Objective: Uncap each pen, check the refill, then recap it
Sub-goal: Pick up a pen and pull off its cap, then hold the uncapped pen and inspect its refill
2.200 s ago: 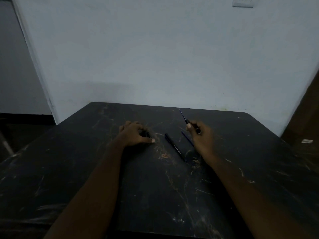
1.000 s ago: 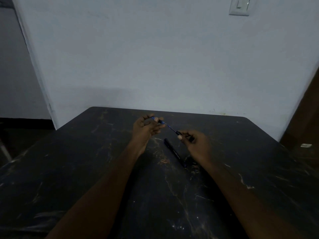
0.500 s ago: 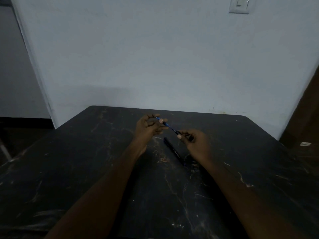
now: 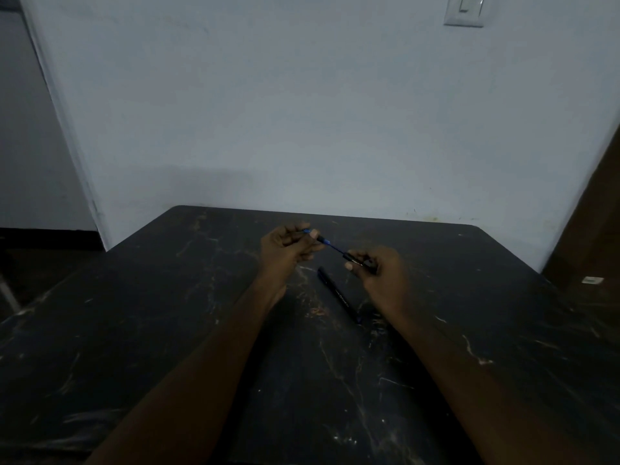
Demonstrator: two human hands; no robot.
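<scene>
Black stone with pale veins makes up the table (image 4: pixel 134 330), which stands against a light wall, and on and over it I count two hands, one blue refill, one short black pen piece and one whole black pen. Furthest left of these, the left hand (image 4: pixel 285 246) is raised above the far middle of the table, its fingers (image 4: pixel 313 233) curled in and pinching the far end of the refill (image 4: pixel 332 246) between thumb and fingertips. From there the thin blue refill slopes down to the right across the gap between the hands, clear of the tabletop. Its lower end enters the short black pen piece (image 4: pixel 357 260), though the dim light hides whether that piece is a cap or part of a barrel. Just below that gap the black pen (image 4: pixel 339 298) lies flat on the table, slanting from upper left to lower right, with pale lettering along its side and its near end close to the right wrist; neither hand touches it. The right hand (image 4: pixel 382 273) grips the black piece, thumb and bent fingers (image 4: pixel 349 266) closed round it. High on the wall to the right is one white switch (image 4: pixel 464 10), and past the table's right edge lies one small white object (image 4: pixel 592 280), too small to identify.
</scene>
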